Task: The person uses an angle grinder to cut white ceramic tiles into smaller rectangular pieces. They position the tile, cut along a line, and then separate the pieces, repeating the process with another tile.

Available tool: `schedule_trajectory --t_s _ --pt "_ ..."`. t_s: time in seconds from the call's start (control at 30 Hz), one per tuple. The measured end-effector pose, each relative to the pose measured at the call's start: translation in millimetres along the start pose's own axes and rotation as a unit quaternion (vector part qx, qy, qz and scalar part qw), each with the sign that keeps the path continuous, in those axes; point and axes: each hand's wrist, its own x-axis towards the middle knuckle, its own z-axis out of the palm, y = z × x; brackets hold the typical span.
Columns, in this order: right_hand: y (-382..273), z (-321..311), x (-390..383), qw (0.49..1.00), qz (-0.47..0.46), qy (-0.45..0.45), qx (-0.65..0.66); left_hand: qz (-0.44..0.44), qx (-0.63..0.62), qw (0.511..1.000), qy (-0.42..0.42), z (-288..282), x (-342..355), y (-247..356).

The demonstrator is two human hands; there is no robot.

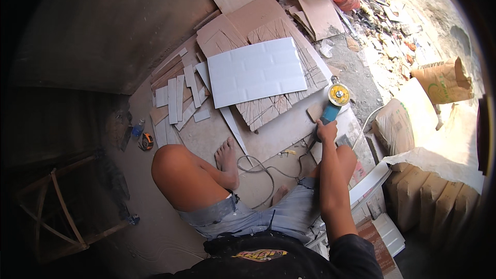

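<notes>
My right hand [325,129] grips a teal angle grinder [329,111] with a yellow disc [338,94], held at the right of the stacked tiles beside my knee. Its dark cord [261,171] loops over the floor near my bare foot [226,163]. In front of me a white brick-patterned tile [256,71] lies on scored beige boards [268,111]. Several narrow cut strips [180,98] lie left of it. My left hand does not show in the view.
A tape measure [146,141] and a wooden frame [54,201] are at the left, beside a wall [113,26]. Rubble [390,46], plastic bags and paper sacks [442,80] fill the right side; more stacked sacks [423,201] stand at the lower right.
</notes>
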Motion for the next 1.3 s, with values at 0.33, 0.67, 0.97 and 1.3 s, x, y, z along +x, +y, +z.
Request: schedule_trajectory --t_s 0.33,0.67,0.97,1.3 --pt "-10.0 -9.2 -15.8 1.0 0.018 0.019 0.005 0.003 0.062 0.997 -0.039 -49.9 29.5 20.1" --pt "-17.6 -3.1 -12.6 0.999 0.025 0.045 -0.01 0.198 0.259 0.939 0.109 -180.9 122.5 182.0" --pt "-67.9 -9.9 -45.9 0.974 -0.121 0.189 -0.022 0.603 0.03 0.753 0.259 -97.6 204.2 406.0" --pt "-201.0 19.6 19.8 0.954 -0.269 0.113 -0.063 0.332 -0.153 0.851 0.376 -125.2 345.3 369.1"
